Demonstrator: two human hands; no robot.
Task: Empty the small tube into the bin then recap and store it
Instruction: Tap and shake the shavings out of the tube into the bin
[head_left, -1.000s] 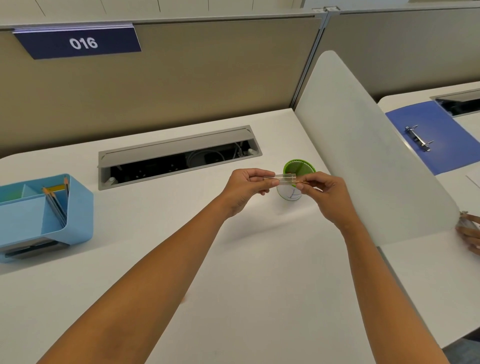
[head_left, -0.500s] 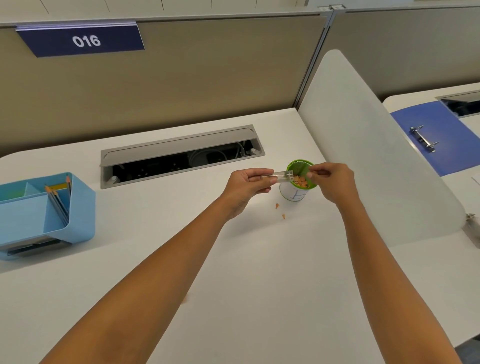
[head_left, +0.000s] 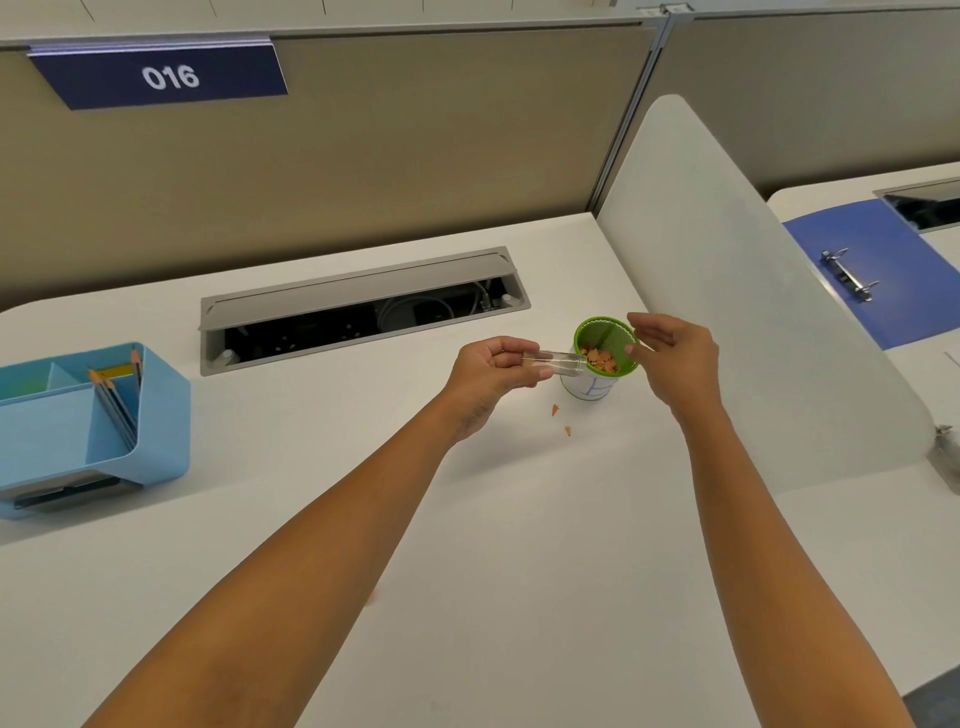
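Note:
A small clear tube (head_left: 558, 361) lies level in my left hand (head_left: 493, 374), pinched between thumb and fingers. Its open end rests over the near rim of a small bin (head_left: 605, 322), green inside with a white wall. Orange-brown shavings (head_left: 602, 359) lie inside the bin. Two bits (head_left: 556, 409) have landed on the white desk in front of it. My right hand (head_left: 675, 358) hovers just right of the bin, fingers loosely curled and thumb near the rim. No cap shows in it; the palm is hidden.
A light blue desk organizer (head_left: 156, 415) with pencils stands at the far left. An open grey cable tray (head_left: 363, 306) runs behind the hands. A white divider panel (head_left: 727, 312) rises right of the bin, with a blue ring binder (head_left: 857, 260) beyond it.
My right hand pulled away from the tube's end to the right of the bin. Shavings dropped from the tube into the bin, and a few bits fell on the desk.

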